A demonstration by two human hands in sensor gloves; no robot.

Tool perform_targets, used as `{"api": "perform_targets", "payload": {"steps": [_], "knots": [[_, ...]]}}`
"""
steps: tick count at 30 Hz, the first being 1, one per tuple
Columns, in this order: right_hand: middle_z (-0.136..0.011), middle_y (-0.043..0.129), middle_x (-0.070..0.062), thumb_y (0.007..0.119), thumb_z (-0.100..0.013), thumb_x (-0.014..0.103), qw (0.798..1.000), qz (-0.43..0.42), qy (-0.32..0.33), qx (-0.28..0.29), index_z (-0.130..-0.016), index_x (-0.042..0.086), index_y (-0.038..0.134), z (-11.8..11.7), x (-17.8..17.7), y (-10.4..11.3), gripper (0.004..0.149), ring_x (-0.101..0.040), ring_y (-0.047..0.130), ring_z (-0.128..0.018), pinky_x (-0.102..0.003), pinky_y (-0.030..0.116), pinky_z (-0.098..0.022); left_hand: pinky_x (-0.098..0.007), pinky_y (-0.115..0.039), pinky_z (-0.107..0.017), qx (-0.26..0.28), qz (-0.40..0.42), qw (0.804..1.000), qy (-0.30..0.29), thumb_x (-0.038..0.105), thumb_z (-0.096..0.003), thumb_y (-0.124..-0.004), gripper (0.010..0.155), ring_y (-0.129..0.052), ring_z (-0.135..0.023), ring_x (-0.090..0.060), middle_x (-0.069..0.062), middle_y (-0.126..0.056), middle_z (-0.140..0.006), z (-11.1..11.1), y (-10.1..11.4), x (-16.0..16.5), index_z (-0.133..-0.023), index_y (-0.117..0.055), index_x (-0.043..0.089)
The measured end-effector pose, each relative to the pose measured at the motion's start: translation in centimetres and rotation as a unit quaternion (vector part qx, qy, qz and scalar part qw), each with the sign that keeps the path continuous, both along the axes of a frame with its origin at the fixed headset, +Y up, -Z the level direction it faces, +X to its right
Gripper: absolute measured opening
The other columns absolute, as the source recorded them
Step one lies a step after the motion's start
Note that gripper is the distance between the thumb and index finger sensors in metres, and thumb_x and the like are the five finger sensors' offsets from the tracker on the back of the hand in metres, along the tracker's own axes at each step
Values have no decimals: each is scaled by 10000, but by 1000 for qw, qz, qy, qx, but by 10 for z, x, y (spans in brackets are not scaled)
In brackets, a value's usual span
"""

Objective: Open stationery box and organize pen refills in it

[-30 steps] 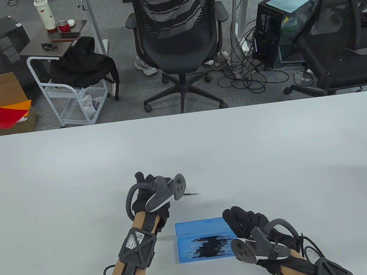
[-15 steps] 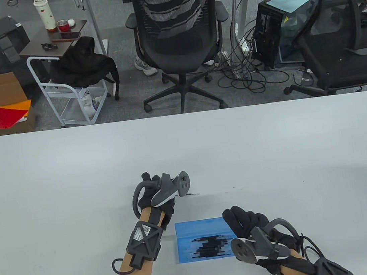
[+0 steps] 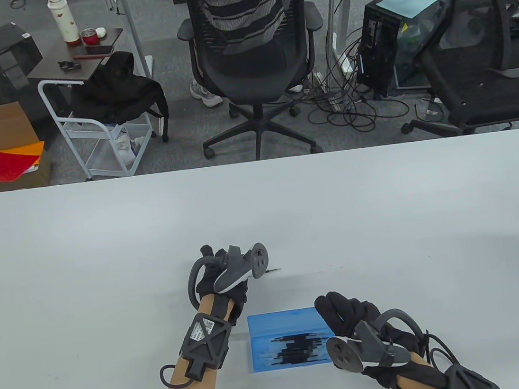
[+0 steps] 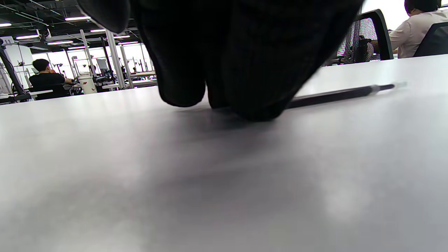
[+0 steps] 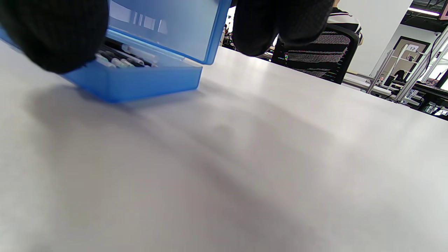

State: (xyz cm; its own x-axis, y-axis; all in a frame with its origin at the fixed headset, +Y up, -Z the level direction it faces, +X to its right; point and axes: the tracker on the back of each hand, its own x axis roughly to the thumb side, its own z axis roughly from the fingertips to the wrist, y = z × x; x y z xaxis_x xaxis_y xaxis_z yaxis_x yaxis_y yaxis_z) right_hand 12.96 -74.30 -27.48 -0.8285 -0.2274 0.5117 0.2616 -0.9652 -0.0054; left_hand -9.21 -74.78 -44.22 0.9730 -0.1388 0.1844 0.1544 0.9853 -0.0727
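Note:
The blue stationery box (image 3: 260, 347) lies open near the table's front edge, its lid (image 3: 283, 318) standing up at the back. Several black pen refills (image 3: 299, 349) lie inside it. My right hand (image 3: 333, 310) holds the lid at its right end; in the right wrist view the thumb (image 5: 52, 35) is in front of the lid (image 5: 164, 21) and the fingers (image 5: 280, 28) behind it. My left hand (image 3: 244, 277) is beyond the box, fingertips (image 4: 259, 101) down on the table and closed on one end of a single black refill (image 4: 336, 93). Its tip (image 3: 275, 270) sticks out to the right.
The white table (image 3: 105, 253) stretches wide to both sides and to its far edge (image 3: 255, 161). Beyond that edge stand a black office chair (image 3: 251, 61) and a white cart (image 3: 89, 131) on the floor.
My left hand has shifted a little to the right and settled over the loose refill, whose tip has nudged slightly. The right hand and the box have stayed put.

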Motion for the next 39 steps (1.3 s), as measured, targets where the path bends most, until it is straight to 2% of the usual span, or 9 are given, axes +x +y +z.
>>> {"api": "perform_targets", "payload": {"steps": [10,22,27,32,35,39], "knots": [[-1208,233,-248,809,-359,588,1000,0,-2,0,-1111,111,4,0,0,0,1201,-439,658,-1024,-587,618,-754,-697,-453,-813,0,-26,999,-20,279,-454,-922,440,-936,-921,-229,100,-969,-878,3,-1,3,-887,-845,304],[-1208,235,-247,809,-358,589,1000,0,-5,-1,-1111,111,4,-1,-1,0,1202,-438,659,-1024,-587,617,-754,-729,-452,-796,-6,-28,999,-30,277,-453,-904,530,-976,-858,-280,24,-976,-857,6,-2,2,-956,-767,187],[-1209,232,-244,808,-357,590,1000,-1,-4,-2,-1112,112,4,-1,-1,0,1202,-438,657,-1025,-588,615,-755,-731,-458,-790,14,-4,999,-28,279,-450,-908,533,-973,-858,-291,15,-973,-857,14,15,-8,-955,-768,181],[-1209,231,-246,808,-357,590,1000,-1,-4,-3,-1112,112,3,-1,-1,0,1203,-440,657,-1024,-588,616,-755,-736,-465,-781,51,18,997,-54,282,-449,-910,541,-970,-859,-301,1,-966,-861,38,48,-15,-959,-766,171],[-1209,232,-245,809,-355,591,1000,-1,-5,-3,-1112,113,3,-1,-1,0,1204,-438,658,-1024,-587,615,-756,-734,-477,-776,81,26,993,-84,285,-446,-912,540,-975,-853,-300,4,-969,-857,62,66,-15,-956,-772,171],[-1210,232,-244,807,-355,593,1000,-2,-6,-4,-1112,115,3,-2,-1,0,1204,-440,657,-1024,-589,614,-755,-731,-491,-771,128,8,982,-139,292,-442,-915,540,-984,-848,-292,7,-975,-852,108,84,-7,-951,-778,174]]}}
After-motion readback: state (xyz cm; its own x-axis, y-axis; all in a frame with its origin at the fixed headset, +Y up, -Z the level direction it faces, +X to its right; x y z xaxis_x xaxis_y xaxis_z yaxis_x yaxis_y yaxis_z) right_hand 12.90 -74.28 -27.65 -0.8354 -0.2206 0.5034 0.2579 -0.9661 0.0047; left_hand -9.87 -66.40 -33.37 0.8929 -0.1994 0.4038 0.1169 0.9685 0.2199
